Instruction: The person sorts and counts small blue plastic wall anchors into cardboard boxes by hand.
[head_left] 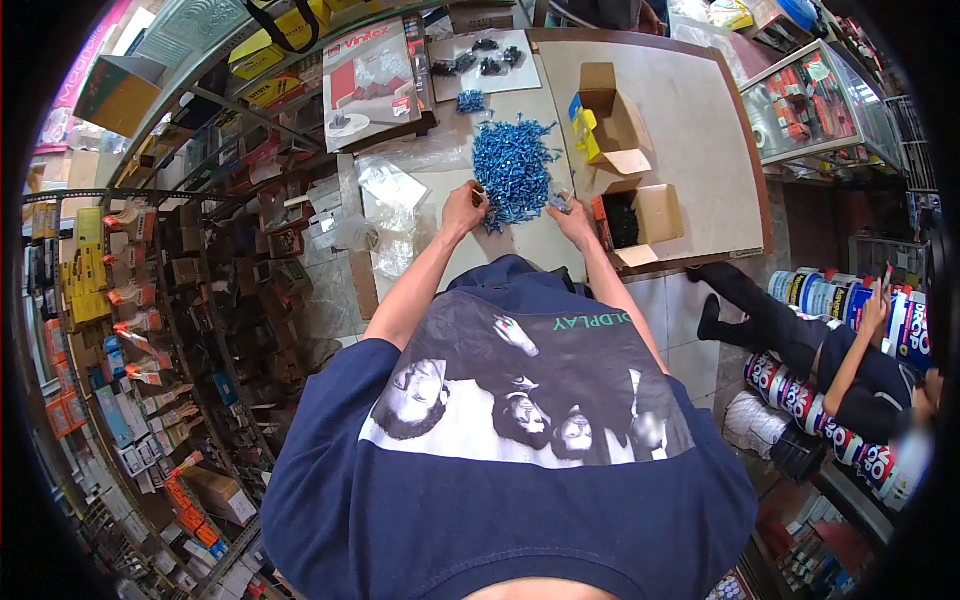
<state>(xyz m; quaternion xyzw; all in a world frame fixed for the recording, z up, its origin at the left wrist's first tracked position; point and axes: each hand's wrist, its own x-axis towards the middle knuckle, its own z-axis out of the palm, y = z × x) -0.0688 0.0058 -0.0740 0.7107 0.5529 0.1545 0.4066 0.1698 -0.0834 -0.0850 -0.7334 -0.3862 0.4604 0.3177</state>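
A heap of small blue fasteners [515, 165], too small to tell whether screws or wall plugs, lies on the table in front of me. At its near left edge is my left hand [464, 209], fingers curled together; what they pinch, if anything, is hidden. My right hand [573, 221], on the near right side, is closed on a small clear plastic bag [561, 202]. Beyond the heap sits a smaller packed bunch of blue fasteners [470, 101]. Right of my right hand stands an open carton [660, 215] with dark contents.
A yellow-marked open box [612, 120] stands on the table [700, 130]. Clear plastic bags [395, 185] lie at left. Black parts rest on a white sheet [525, 68] near a Vinilex box [370, 85]. Shelves flank the left; a seated person [850, 370] is at right.
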